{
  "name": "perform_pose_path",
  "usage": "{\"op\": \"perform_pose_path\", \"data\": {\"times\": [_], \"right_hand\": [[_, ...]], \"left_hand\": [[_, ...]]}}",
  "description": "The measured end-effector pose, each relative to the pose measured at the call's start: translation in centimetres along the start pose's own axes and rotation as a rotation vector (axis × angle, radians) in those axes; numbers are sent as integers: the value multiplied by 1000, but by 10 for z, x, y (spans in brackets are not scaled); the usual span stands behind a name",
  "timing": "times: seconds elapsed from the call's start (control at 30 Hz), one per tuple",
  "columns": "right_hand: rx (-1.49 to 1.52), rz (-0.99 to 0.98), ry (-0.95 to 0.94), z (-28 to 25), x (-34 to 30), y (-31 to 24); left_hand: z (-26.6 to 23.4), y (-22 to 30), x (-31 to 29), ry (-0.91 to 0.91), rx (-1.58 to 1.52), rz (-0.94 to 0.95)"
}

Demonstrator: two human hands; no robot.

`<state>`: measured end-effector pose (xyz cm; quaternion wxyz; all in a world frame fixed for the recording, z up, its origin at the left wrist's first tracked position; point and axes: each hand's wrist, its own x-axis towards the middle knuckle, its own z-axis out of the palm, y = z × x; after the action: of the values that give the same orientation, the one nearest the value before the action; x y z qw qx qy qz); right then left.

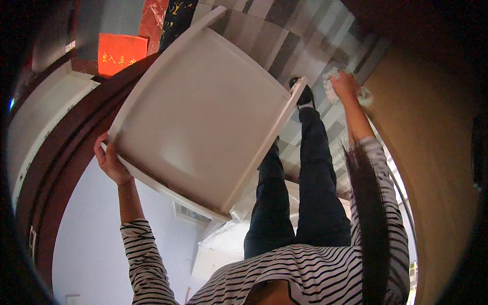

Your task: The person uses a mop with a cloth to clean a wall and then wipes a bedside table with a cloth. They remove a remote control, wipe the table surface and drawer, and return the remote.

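Observation:
A large white drawer point(198, 112), shallow with raised edges, hangs tilted in front of me. At its near left corner my left hand point(113, 161) is closed round the edge, the thumb and fingers on either side. My right hand point(347, 87) is off to the far right, apart from the drawer, bunched round a pale, crumpled cloth point(331, 91). Parts of the cloth stick out on both sides of that hand. The drawer covers part of my legs and one of my feet.
Grey and white striped flooring point(284, 46) lies under the drawer. On the left runs a dark red door frame point(61, 147), with a red mat point(119, 53) beyond it. A tan panel point(422, 142) stands close on the right. Whitish plastic-looking sheeting point(229, 239) lies beside my legs.

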<state>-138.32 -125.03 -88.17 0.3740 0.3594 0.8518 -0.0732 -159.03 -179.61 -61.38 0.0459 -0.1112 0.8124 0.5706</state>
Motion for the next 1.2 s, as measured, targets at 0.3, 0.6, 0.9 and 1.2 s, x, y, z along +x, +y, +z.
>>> {"op": "perform_pose_path", "data": {"times": [0.3,0.6,0.9,1.2], "right_hand": [[170,-785,-236,-50,-85,-69],[-477,-730,-310,-31,9,-89],[-140,-482,-116,-50,12,31],[131,-787,146,0,-98,-63]], "left_hand": [[-5,-2,3,-84,-39,50],[-1,3,-1,-35,23,12],[3,5,-4,-10,-48,3],[-5,0,0,-52,14,41]]}}
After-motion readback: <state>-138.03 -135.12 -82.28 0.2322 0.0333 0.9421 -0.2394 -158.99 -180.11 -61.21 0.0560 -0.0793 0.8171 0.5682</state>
